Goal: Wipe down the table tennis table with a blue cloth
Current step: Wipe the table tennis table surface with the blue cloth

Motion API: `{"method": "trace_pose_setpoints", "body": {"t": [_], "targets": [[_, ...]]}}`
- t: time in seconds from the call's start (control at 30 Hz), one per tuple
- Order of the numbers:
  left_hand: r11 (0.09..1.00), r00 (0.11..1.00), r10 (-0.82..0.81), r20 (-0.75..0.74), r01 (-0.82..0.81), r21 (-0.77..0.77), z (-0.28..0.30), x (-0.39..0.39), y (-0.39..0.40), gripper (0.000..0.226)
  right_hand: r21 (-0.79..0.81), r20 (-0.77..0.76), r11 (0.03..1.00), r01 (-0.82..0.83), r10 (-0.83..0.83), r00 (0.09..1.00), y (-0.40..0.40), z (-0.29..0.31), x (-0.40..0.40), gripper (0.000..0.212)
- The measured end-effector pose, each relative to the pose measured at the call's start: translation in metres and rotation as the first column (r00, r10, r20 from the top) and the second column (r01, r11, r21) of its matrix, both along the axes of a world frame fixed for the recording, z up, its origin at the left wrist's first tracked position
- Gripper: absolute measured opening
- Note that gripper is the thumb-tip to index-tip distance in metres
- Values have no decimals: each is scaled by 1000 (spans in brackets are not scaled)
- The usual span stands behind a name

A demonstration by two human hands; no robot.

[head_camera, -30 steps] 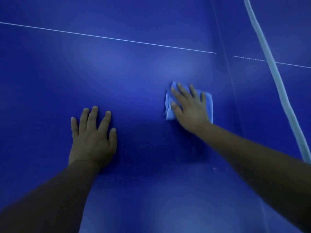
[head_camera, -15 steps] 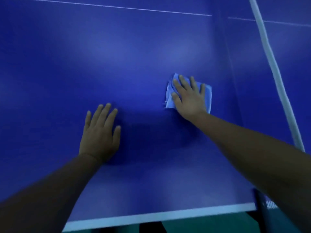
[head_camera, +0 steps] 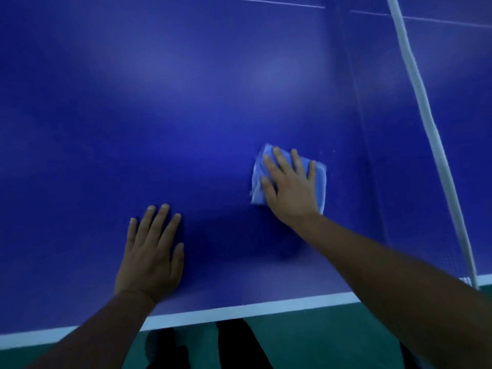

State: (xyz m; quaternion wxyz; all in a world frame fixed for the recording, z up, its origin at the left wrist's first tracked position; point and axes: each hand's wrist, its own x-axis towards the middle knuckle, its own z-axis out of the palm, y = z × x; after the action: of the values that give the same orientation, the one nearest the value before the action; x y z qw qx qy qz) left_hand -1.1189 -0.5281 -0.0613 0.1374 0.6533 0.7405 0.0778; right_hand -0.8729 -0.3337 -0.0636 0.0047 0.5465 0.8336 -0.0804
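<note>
Dim bluish light, soft glare patches on the table [head_camera: 186,75], wide-angle bending.

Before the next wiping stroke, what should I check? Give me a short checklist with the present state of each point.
1. Right hand lies flat on the blue cloth: ok.
2. Cloth lies flat on the table: ok, though its left edge looks bunched.
3. Left hand rests on bare table, apart from the cloth: ok.
4. Net stands to the right, not touching the cloth: ok.
5. Surface ahead free of objects: ok.
6. Cloth damp or dry: cannot tell.
</note>
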Motion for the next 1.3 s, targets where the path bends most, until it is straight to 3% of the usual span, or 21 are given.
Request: {"method": "trace_pose_setpoints", "body": {"t": [0.1, 0.27, 0.4, 0.47, 0.53, 0.57, 0.63, 0.67, 0.77, 0.83, 0.87, 0.93, 1.0, 1.07, 1.1, 1.17, 1.23, 1.3], "targets": [[1000, 1000, 2, 2, -2, -20, 1, 2, -1, 62, 20, -16, 994, 112, -111, 994, -19, -7, -6, 53], [999, 1000, 9, 29, -8, -35, -1, -1, -1, 65, 5, -6, 980, -198, 198, 980, -167, -13, 49, 49], [1000, 999, -8, 51, 9, -14, -5, -4, -4, 67, -25, 58, 903, -429, 429, 901, -155, -13, 74, 49], [1000, 998, -15, 57, 15, 2, -6, -5, -4, 69, 1, 76, 957, -289, 288, 955, -124, -9, 58, 53], [999, 997, -30, 64, 29, 13, -6, -8, -7, 71, 29, 12, 998, 63, -63, 998, -103, -8, 30, 54], [999, 996, -28, 88, 26, 25, -6, -9, -7, 72, 18, -22, 973, 230, -230, 973, -101, -7, 15, 54], [999, 986, -19, 166, 13, 33, -4, -11, -5, 69, 9, -37, 946, 325, -324, 945, -119, -10, -21, 55], [1000, 977, -18, 214, 12, 27, -1, -13, -3, 69, 21, -45, 962, 271, -270, 962, -140, -11, -37, 54], [1000, 934, -4, 357, -3, 20, 8, -23, -14, 68, 36, -15, 994, -100, 100, 995, -222, -12, -56, 51], [999, 940, -1, 341, -15, 46, 15, -37, -40, 64, -25, 18, 969, -244, 245, 969, -230, -7, -34, 50], [998, 955, 0, 296, -18, 60, 16, -47, -58, 62, -15, 63, 971, -238, 239, 969, -219, -5, -19, 51], [998, 984, 20, 177, -31, 55, 15, -69, -96, 62, -41, 101, 999, 0, 5, 995, -190, -4, -3, 51], [997, 994, 81, 74, -82, 7, 12, -93, -126, 65, -28, 27, 932, 361, -361, 932, -163, -2, -18, 53], [988, 988, 156, 10, -156, -16, 9, -112, -143, 66, -39, -22, 892, 450, -451, 892, -156, -2, -68, 54], [983, 983, 182, -8, -182, -14, 8, -119, -145, 66, -35, -22, 932, 360, -361, 932, -164, -4, -94, 54], [973, 973, 229, -15, -229, 0, 6, -126, -143, 66, -18, -43, 999, -27, 27, 999, -200, -7, -132, 54], [961, 961, 276, -15, -276, 15, 5, -131, -135, 65, -18, -5, 913, -408, 408, 913, -235, -10, -129, 50], [953, 953, 302, -30, -302, 4, 4, -133, -129, 66, -41, 33, 867, -497, 499, 866, -222, -5, -98, 50]]}}
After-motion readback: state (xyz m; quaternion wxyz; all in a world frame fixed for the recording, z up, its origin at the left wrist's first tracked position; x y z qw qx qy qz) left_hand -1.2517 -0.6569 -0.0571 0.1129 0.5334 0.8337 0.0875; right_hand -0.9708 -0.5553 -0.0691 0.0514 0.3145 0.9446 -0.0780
